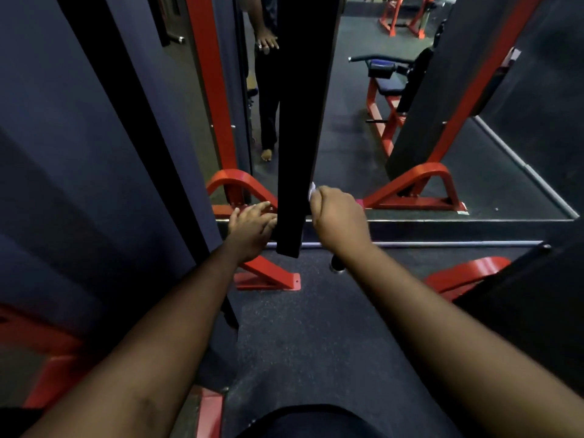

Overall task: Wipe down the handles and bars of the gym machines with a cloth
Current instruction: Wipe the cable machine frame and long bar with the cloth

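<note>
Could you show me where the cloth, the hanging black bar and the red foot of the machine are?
cloth (312, 190), head view: the pale bit showing above the right fist.
black bar (297, 153), head view: middle of its front face.
red foot (268, 276), head view: the sloped brace by the floor plate.

- Left grip (252, 227) rests with fingers spread against the left edge of a hanging black pad (300, 128), near its lower end.
- Right grip (336, 216) is curled into a fist at the pad's right edge, pinching a white cloth (312, 190) that peeks out above the knuckles.
- Red frame foot (268, 276) sits on the floor (316, 336) just below the left grip.
- Mirror (442, 147) lies beyond both grips, reflecting red machines.
</note>
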Demonstrator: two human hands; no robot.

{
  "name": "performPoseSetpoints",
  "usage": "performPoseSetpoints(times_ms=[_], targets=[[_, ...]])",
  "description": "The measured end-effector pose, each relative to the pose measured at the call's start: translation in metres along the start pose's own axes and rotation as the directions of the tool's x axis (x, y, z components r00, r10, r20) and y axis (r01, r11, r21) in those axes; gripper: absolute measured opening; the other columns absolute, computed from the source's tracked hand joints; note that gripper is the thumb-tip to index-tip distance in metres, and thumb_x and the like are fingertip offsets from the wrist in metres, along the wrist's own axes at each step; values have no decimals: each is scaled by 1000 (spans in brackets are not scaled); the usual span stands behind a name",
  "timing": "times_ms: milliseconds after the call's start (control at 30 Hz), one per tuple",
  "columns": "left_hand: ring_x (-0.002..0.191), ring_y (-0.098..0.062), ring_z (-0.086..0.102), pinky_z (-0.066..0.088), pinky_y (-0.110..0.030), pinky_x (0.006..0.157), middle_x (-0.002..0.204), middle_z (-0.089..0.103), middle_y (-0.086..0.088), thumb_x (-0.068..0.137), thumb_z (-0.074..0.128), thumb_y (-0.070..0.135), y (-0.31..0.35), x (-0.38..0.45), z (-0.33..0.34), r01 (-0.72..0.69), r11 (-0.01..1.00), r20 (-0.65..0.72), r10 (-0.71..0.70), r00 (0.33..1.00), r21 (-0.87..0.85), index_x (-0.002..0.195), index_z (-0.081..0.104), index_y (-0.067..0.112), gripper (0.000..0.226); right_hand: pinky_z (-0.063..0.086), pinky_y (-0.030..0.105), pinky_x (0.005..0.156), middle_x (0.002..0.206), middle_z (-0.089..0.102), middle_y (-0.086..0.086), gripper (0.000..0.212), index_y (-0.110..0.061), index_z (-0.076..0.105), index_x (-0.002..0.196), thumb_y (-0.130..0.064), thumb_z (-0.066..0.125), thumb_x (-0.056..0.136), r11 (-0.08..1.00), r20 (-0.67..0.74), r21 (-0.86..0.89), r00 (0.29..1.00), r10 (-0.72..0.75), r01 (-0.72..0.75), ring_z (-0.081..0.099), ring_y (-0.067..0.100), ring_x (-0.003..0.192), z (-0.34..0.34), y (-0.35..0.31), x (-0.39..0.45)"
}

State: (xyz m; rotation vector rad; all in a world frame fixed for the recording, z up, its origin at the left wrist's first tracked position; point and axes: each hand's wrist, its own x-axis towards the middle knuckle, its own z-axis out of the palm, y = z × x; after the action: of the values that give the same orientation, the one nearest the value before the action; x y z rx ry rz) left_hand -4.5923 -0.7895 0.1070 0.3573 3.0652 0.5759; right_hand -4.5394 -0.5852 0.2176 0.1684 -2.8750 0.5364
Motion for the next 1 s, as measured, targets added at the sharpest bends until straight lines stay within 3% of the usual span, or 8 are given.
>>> performPoseSetpoints(times_ms=[167,300,400,500,633,733,900,1000], targets=[[149,-23,31,11,-53,120,162,37,1,97,21,55,3,-11,-2,-17,1000,8,17,1000,-17,135,64,29,64,48,44,78,103,68,10,36,-16,70,111,-37,40,107,997,-283,-57,957,-59,45,61,34,96,24,10,-32],[148,-25,32,11,-53,121,164,34,1,110,34,45,5,-3,-3,-13,1000,27,13,1000,4,136,63,28,43,42,39,74,110,69,24,53,-6,70,101,-46,36,104,972,169,10,958,230,-235,63,42,101,-20,4,23],[149,-26,32,11,-53,121,164,34,0,110,35,40,4,-3,-4,1,1000,36,-1,999,7,137,62,27,40,42,39,83,124,62,30,41,0,63,119,-31,36,108,989,417,-14,899,138,-145,59,40,107,-34,-1,43],[149,-23,31,10,-52,121,164,34,2,110,32,43,0,-7,-2,2,1000,25,-2,1000,2,138,62,28,43,41,41,74,103,67,17,41,-12,63,96,-36,33,109,999,56,-21,997,47,-46,62,39,97,-2,0,10],[149,-23,31,11,-53,121,164,34,1,110,33,42,2,-9,-3,-34,999,12,34,999,-8,136,63,28,42,45,44,82,109,64,4,36,-18,63,116,-39,35,108,998,-300,-51,952,-51,38,57,27,101,29,4,-41],[147,-24,34,12,-54,120,162,36,1,105,26,54,5,-9,-3,-34,999,29,34,999,-1,138,61,28,55,40,41,65,84,65,13,46,-16,59,78,-43,35,107,990,-150,8,979,138,-139,57,36,79,7,7,-5],[147,-23,34,12,-51,121,162,36,0,110,31,42,5,-7,-6,1,1000,33,-1,999,6,136,63,27,44,49,42,66,87,71,22,51,0,62,79,-38,37,101,929,387,212,899,206,-304,68,42,80,-23,10,40],[147,-23,34,12,-52,120,162,36,0,104,23,49,4,-10,-7,9,1000,38,-9,999,0,138,62,28,56,41,42,68,96,71,20,46,-9,63,85,-39,35,107,992,95,82,992,83,-91,63,41,88,-4,9,19]])
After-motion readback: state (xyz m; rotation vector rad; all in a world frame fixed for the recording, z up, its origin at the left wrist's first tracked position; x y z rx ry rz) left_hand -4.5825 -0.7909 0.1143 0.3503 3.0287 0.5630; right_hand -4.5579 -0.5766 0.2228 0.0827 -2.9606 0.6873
